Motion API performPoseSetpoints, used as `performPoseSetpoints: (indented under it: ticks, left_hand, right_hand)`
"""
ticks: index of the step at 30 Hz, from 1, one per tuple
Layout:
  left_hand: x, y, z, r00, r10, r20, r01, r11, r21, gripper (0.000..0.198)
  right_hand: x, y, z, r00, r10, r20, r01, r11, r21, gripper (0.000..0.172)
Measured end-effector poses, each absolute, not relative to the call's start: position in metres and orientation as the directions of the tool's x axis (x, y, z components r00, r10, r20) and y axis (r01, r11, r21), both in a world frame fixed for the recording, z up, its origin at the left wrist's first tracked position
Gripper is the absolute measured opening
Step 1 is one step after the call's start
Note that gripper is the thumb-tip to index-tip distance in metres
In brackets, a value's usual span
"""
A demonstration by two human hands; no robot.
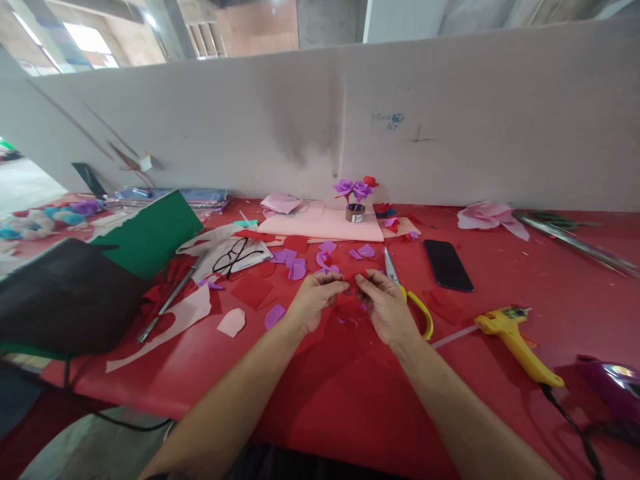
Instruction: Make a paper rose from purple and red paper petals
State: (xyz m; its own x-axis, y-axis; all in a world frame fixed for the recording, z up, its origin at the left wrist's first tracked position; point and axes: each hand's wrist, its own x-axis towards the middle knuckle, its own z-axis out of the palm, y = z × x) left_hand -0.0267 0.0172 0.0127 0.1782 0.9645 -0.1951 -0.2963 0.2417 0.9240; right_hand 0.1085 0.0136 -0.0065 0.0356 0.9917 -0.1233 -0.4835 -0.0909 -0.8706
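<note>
My left hand (314,299) and my right hand (384,303) meet over the red table (320,393), fingers pinched together on a small red paper piece (351,285) between them. The piece is hard to tell apart from the red tabletop. Purple paper scraps (295,263) lie just beyond my hands. Yellow-handled scissors (407,293) rest right beside my right hand.
A black phone (448,265) and a yellow glue gun (520,343) lie to the right. Purple and red paper flowers (356,190) stand in a small pot on a pink sheet (325,225). Glasses (235,257), green and black sheets (150,237) sit left. A white wall runs behind.
</note>
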Motion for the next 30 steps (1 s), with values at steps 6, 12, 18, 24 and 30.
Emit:
performPoseSetpoints:
  ticks: [6, 12, 18, 24, 30]
  left_hand:
    - [-0.032, 0.021, 0.014, 0.266, 0.927, -0.262, -0.371, 0.350, 0.860, 0.016]
    - [-0.037, 0.024, 0.012, 0.491, 0.776, -0.395, -0.459, 0.616, 0.640, 0.009]
    - [-0.032, 0.023, 0.011, 0.368, 0.844, -0.391, -0.381, 0.520, 0.765, 0.006]
    - [-0.026, 0.018, 0.013, 0.200, 0.960, -0.198, -0.412, 0.266, 0.871, 0.027]
    - [-0.028, 0.020, 0.009, 0.070, 0.977, -0.202, -0.392, 0.213, 0.895, 0.021]
  right_hand:
    - [0.114, 0.016, -0.004, 0.034, 0.995, -0.094, -0.438, -0.070, -0.896, 0.028]
    - [0.122, 0.015, -0.001, -0.140, 0.986, 0.088, -0.266, 0.048, -0.963, 0.033]
    - [0.120, 0.016, -0.002, -0.019, 1.000, 0.020, -0.343, 0.012, -0.939, 0.009]
    - [0.118, 0.016, 0.000, -0.049, 0.999, -0.017, -0.387, -0.035, -0.921, 0.020]
    - [0.120, 0.019, -0.007, 0.006, 1.000, 0.012, -0.350, 0.014, -0.937, 0.019]
